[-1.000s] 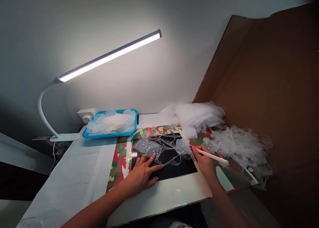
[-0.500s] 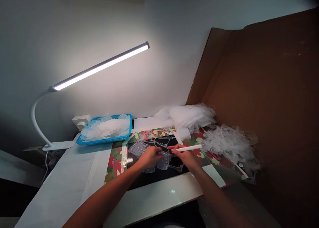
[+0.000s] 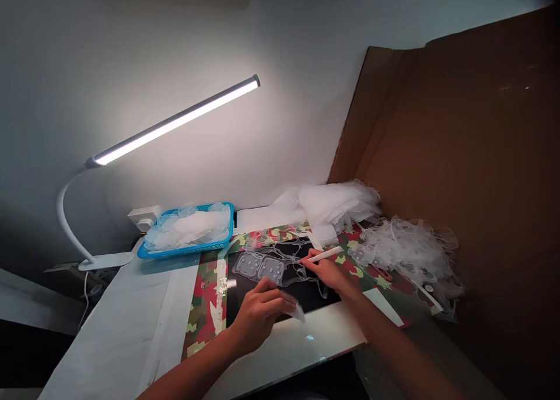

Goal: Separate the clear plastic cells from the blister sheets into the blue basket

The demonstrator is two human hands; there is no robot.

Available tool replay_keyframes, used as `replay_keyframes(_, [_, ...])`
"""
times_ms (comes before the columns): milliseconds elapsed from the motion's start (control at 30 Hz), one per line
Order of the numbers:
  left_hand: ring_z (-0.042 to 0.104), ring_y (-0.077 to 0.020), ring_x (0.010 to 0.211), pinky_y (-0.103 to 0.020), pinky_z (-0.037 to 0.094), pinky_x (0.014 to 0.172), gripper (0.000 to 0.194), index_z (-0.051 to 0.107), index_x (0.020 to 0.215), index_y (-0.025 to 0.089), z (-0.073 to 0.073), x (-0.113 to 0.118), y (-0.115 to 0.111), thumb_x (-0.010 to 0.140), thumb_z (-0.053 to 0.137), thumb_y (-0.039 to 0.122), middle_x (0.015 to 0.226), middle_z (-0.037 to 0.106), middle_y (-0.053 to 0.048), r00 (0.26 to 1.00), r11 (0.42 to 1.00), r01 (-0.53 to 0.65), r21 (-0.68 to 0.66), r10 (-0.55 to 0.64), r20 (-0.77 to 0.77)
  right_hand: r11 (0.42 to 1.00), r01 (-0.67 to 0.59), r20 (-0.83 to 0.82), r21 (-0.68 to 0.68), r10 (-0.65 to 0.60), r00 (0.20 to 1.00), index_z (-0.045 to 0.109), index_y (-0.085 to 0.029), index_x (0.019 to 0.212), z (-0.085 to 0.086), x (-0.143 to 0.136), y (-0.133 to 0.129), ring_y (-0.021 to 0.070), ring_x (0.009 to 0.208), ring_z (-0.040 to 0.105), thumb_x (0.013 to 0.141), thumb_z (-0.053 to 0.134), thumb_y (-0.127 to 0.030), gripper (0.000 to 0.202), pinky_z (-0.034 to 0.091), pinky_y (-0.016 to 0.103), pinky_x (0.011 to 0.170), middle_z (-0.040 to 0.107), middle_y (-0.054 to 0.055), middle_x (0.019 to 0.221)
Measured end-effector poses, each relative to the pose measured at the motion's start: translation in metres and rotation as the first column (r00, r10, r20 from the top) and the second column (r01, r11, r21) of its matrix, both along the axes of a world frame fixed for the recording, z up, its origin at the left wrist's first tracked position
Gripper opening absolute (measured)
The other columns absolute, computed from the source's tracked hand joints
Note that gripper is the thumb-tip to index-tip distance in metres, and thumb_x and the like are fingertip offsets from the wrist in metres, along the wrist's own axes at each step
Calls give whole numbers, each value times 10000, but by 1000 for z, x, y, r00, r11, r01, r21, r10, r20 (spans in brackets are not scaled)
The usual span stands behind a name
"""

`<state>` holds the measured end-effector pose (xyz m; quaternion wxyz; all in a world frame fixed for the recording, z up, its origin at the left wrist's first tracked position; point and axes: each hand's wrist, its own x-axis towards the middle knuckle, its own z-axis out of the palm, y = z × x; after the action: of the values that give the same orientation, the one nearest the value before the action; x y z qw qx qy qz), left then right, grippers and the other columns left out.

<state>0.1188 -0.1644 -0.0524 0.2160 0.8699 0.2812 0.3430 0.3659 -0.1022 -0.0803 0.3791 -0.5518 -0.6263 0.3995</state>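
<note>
My left hand (image 3: 262, 312) is over the near edge of the black surface (image 3: 249, 301), its fingers closed on a translucent white piece (image 3: 298, 312) that is blurred. A white pen-like tool (image 3: 324, 255) is pinched in my right hand (image 3: 324, 269), its tip pointing left at the clear sheet. That clear sheet (image 3: 291, 250), cut with outlines, lies on the black surface. Left of the tool tip, two rounded-square clear pieces with dots (image 3: 271, 269) rest side by side within it.
A blue basket (image 3: 186, 251) with translucent pieces stands at the back left beside a lit lamp (image 3: 179, 120). White sheets (image 3: 328, 204) and tangled clear scraps (image 3: 402, 248) lie at the right, near a cardboard panel (image 3: 459, 132).
My left hand has moved toward me, away from the clear sheet, carrying a translucent piece. My right hand stays near the sheet with the tool, which is tilted a little more.
</note>
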Motion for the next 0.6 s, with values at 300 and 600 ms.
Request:
replay_keyframes(300, [627, -168, 716, -253, 422, 590, 265, 694, 1016, 234, -3, -48, 4, 881, 467, 258, 960, 679, -32, 818, 902, -430, -24, 379, -432, 966, -119, 24, 228, 117, 993, 541, -214, 711, 22, -37, -19, 174, 821, 568, 856, 549, -318, 178, 420, 292, 748, 625, 16, 888])
replay_keyframes(600, [688, -251, 860, -327, 512, 614, 423, 550, 1342, 251, -17, -43, 0, 956, 407, 352, 1426, 487, -121, 642, 917, -367, 154, 369, -672, 916, -297, 205, 271, 247, 947, 525, -209, 721, 2, -86, -26, 168, 794, 554, 882, 542, -243, 166, 421, 299, 727, 592, 24, 886])
